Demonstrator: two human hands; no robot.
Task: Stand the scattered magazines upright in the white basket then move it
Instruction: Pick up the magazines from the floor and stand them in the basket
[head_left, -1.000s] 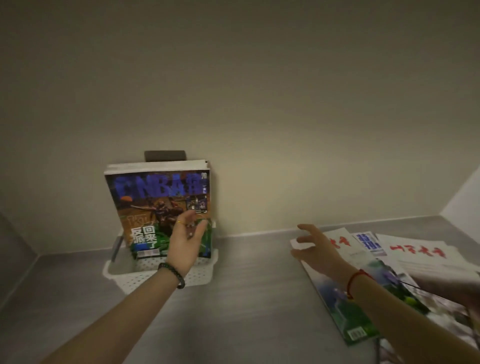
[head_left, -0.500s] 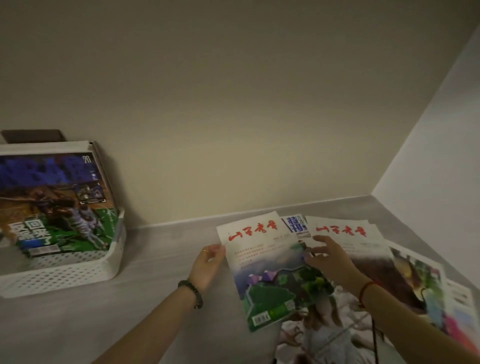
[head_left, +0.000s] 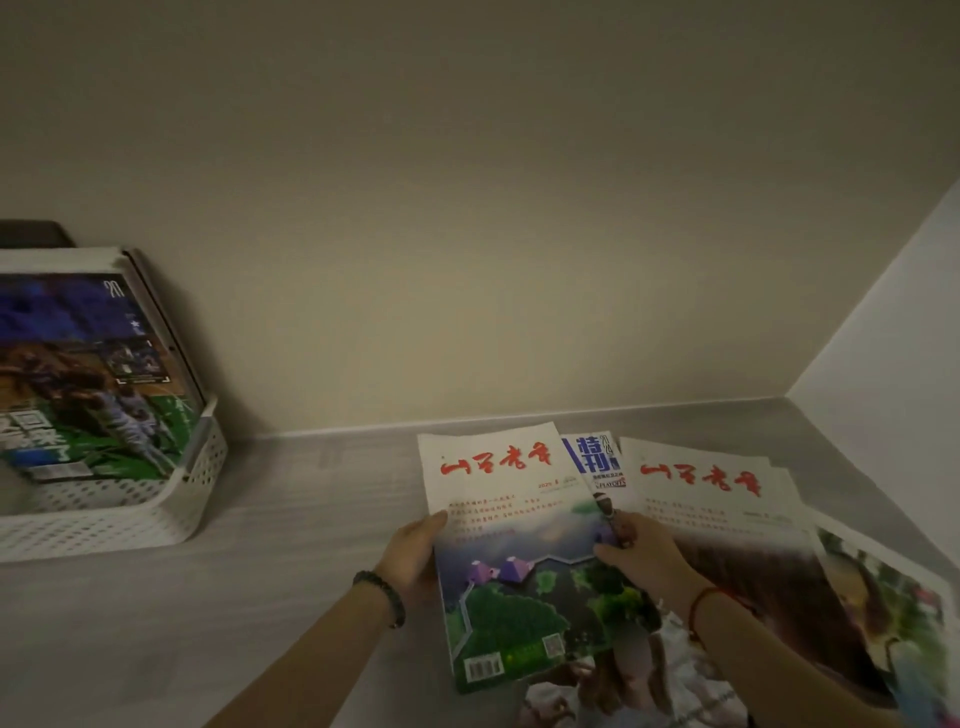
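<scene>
Magazine (head_left: 511, 551), red-titled, over "2024 PLAYOFFS" issue (head_left: 597, 460)

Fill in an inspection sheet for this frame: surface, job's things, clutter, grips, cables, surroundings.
Surface: grey shelf, dimly lit.
Job's things: white basket at left holds standing magazines, which lean a little. A loose pile lies fanned out at right, and the top magazine on it has a red title.
Clutter: dark object behind the basket; cannot tell what it is.
Grips: left hand grips the top magazine's left edge and right hand holds its right edge.
Cables: nothing seen.
Surroundings: beige back wall, white side wall at right.
</scene>
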